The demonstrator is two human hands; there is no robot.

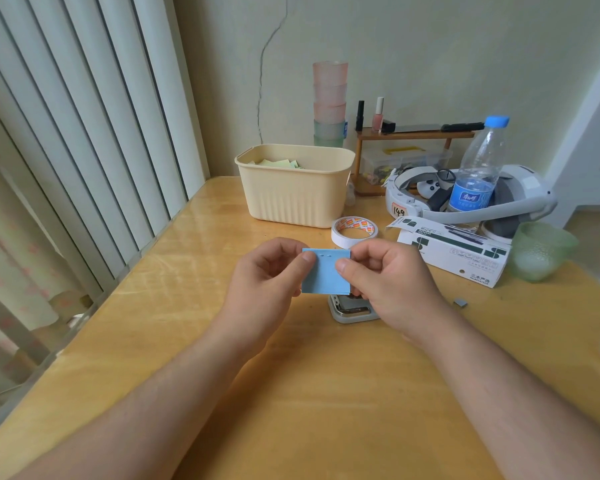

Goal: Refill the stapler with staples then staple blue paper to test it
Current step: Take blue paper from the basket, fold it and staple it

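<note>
A small square of blue paper [324, 273] is held upright above the wooden table, with two small staple marks near its top edge. My left hand [267, 271] pinches its left side and my right hand [385, 275] pinches its right side, thumbs on the front. Below and behind the paper, a cream and metal stapler [352, 311] lies on the table, mostly hidden by my right hand. A small grey strip of staples [460, 302] lies loose on the table to the right.
A cream basket [295, 199] with yellow notes stands behind. A tape roll [352, 232], a white and green box [465, 258], a green glass cup [537, 251], a water bottle [478, 174] and a white headset [520, 199] crowd the right back. Window blinds run along the left.
</note>
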